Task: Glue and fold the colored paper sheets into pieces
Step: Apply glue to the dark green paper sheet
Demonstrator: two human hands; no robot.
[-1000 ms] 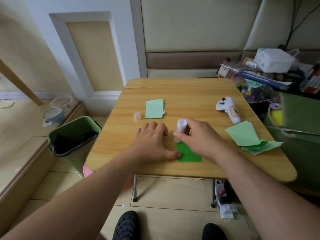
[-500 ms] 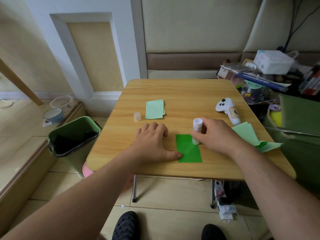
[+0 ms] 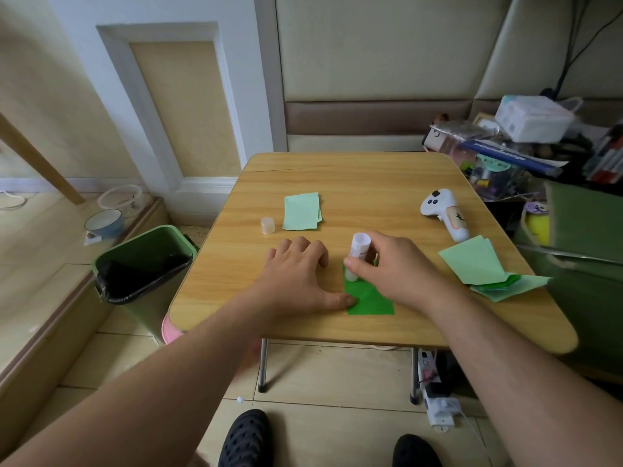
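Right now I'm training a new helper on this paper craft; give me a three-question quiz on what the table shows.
1. True or false: the right hand holds the glue stick upright on the dark green sheet.
2. What does the left hand do? A) lifts the cap B) pins the sheet's left edge
3. Name the small item left of the pale green stack.

Key: 1 true; 2 B; 3 the glue cap.

One dark green sheet (image 3: pixel 369 299), two pale green paper stacks (image 3: pixel 301 211) (image 3: pixel 473 261), one glue stick (image 3: pixel 356 253), one cap (image 3: pixel 267 225), two hands (image 3: pixel 296 276) (image 3: pixel 394 267)
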